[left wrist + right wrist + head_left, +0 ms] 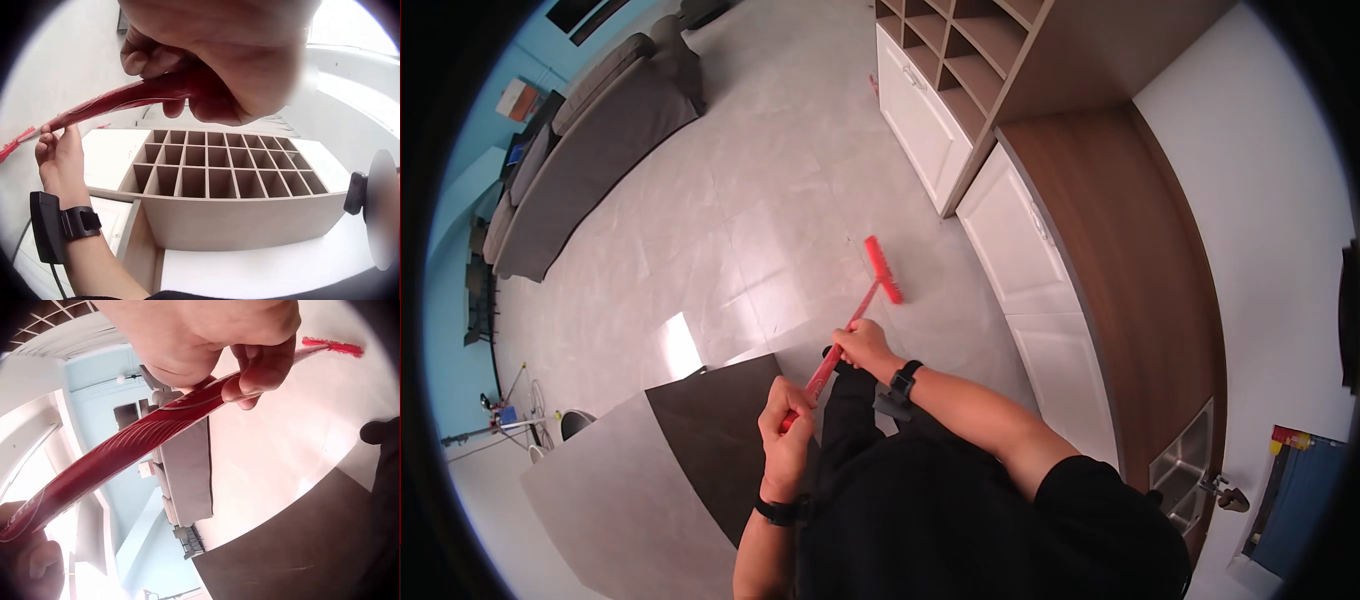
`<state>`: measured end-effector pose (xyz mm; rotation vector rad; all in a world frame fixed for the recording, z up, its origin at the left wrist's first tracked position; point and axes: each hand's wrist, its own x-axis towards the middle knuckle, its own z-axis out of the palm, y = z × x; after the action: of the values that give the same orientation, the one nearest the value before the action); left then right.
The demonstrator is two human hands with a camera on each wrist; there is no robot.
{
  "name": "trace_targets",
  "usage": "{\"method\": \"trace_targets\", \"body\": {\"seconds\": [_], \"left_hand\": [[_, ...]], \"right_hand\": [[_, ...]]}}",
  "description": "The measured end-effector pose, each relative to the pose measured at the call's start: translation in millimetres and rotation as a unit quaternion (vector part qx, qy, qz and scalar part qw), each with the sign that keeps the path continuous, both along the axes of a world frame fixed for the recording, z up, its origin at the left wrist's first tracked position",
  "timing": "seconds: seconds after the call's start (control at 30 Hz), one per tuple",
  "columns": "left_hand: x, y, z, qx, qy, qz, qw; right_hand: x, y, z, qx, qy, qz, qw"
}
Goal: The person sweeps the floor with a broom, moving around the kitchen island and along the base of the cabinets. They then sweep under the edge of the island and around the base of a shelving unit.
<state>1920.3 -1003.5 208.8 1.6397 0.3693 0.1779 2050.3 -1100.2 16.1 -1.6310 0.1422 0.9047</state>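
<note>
A red broom slants away from the person, its bristled head (883,270) at the pale floor in the head view. The left hand (786,420) grips the top end of the broom's handle (824,371), fingers curled round it. Further down the shaft, the right hand (866,346) holds the handle between thumb and fingers. From the right wrist, the thick ribbed grip (134,440) runs between both hands, with the red brush head (340,347) beyond. In the left wrist view the palm hides the handle's end.
To the right stand white cabinets (1015,240) under a brown countertop (1135,270) with a sink (1185,465). A cubby shelf (960,50) rises ahead. A grey sofa (605,150) lies far left; a grey and dark-brown table (615,480) is close at the left.
</note>
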Motion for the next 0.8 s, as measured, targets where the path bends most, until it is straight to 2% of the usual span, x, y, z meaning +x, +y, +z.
{"method": "trace_targets", "body": {"seconds": [0.1, 0.17, 0.23, 0.37, 0.47, 0.53, 0.67, 0.8], "left_hand": [[20, 11, -17, -0.063, -0.017, -0.001, 0.998], [44, 14, -35, -0.128, -0.022, -0.005, 0.991], [68, 17, -74, -0.157, -0.024, -0.027, 0.987], [127, 13, -152, -0.179, -0.007, -0.082, 0.98], [164, 14, -182, -0.124, -0.027, -0.106, 0.986], [172, 40, -191, -0.125, -0.012, -0.098, 0.987], [154, 108, -198, -0.136, 0.032, -0.047, 0.989], [132, 158, -138, -0.111, 0.065, 0.007, 0.992]], "right_hand": [[29, -15, 7, -0.068, -0.047, -0.003, 0.997], [55, -27, -8, -0.106, -0.045, 0.002, 0.993], [84, -39, -27, -0.145, -0.041, 0.006, 0.989], [127, -63, -85, -0.165, -0.064, -0.08, 0.981], [151, -47, -127, -0.159, -0.049, -0.144, 0.975], [157, -24, -149, -0.14, -0.023, -0.191, 0.971], [149, 46, -157, -0.199, -0.041, -0.109, 0.973], [128, 124, -127, -0.163, -0.011, -0.066, 0.984]]}}
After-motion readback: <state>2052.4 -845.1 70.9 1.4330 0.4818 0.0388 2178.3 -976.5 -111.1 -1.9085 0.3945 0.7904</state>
